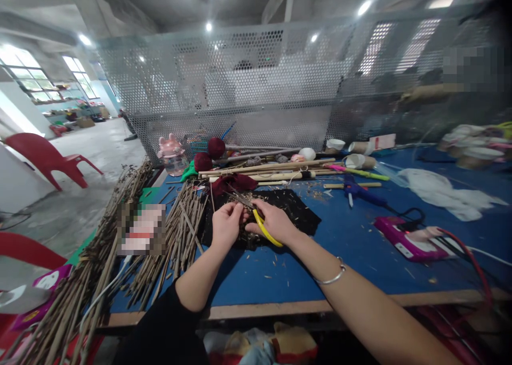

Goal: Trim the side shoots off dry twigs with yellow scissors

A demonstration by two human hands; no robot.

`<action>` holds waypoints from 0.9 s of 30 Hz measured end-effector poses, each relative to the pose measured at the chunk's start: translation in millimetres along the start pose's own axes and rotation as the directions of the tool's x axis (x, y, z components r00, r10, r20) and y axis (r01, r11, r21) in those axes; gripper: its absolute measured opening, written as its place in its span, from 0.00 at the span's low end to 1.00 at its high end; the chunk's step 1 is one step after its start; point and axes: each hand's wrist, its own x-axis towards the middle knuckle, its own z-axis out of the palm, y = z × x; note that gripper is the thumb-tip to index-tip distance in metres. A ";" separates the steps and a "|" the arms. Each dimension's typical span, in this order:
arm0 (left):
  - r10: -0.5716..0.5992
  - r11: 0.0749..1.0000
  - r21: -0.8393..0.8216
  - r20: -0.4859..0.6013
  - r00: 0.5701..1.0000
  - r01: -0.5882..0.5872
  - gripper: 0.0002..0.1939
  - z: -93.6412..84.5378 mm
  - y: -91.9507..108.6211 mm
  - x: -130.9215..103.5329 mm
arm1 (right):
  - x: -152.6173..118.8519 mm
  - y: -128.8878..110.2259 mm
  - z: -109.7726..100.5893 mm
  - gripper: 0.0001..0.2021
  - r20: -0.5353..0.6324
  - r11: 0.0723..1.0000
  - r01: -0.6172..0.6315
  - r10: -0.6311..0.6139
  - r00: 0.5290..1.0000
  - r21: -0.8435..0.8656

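My right hand (274, 221) is closed on yellow-handled scissors (262, 229), whose blades point up and to the left. Close beside it, my left hand (227, 224) has its thumb and fingers pinched together near the blades; what they hold is too small to make out. Both hands are over a black cloth (298, 208) strewn with small pale brown scraps. Dark red material (236, 183) lies just beyond the blades. To the left of the cloth, many cut brown sticks (186, 232) are piled on the blue table (272, 280).
Long twigs (94, 264) cover the left edge. A blue glue gun (362, 192), a magenta power strip (408, 240) with cables and white plastic (440, 189) lie right. Dark red yarn balls (216, 147) and rods stand before a perforated metal screen (248, 88).
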 end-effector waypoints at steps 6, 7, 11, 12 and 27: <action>0.019 0.996 0.091 0.018 1.000 -0.020 0.13 1.1 2.0 -2.3 | 0.6 3.1 2.4 0.30 0.001 0.999 0.030 -0.030 1.000 -0.031; 0.026 0.993 0.112 0.022 0.999 -0.028 0.13 1.0 2.2 -2.4 | 0.7 3.2 2.3 0.30 0.000 0.999 0.036 -0.036 0.999 -0.033; 0.065 0.978 0.196 0.032 0.997 -0.070 0.12 -1.1 1.2 -1.9 | 0.7 1.8 1.0 0.30 -0.004 0.998 0.052 -0.052 0.999 -0.040; 0.081 0.972 0.218 0.036 0.996 -0.087 0.12 -1.9 0.9 -1.7 | 0.7 1.2 0.6 0.29 -0.004 0.998 0.055 -0.055 0.998 -0.037; 0.135 0.943 0.307 -0.002 0.991 -0.128 0.13 -1.7 -1.8 -1.3 | 1.3 0.4 2.0 0.24 -0.036 0.992 0.013 -0.009 0.999 0.128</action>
